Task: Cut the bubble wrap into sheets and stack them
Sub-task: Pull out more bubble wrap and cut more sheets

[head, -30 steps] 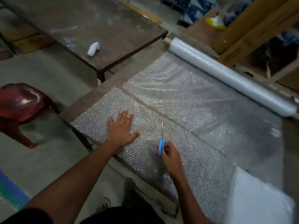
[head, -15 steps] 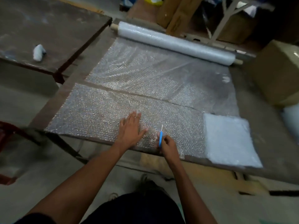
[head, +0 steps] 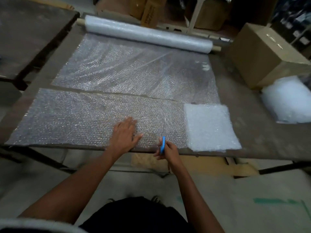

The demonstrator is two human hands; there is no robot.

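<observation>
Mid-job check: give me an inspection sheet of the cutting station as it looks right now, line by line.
Surface: worn wooden table, dusty along its right side.
Job's things: bubble wrap roll at the far edge, unrolled toward the person; cut strip along the near edge; stack of sheets at its right end.
Clutter: cardboard box and white wrap pile at right.
Hands: left hand pressed flat on the strip; right hand grips blue-handled scissors, blades pointing away.
Cables: nothing seen.
Surroundings: second table at left, boxes behind.
</observation>
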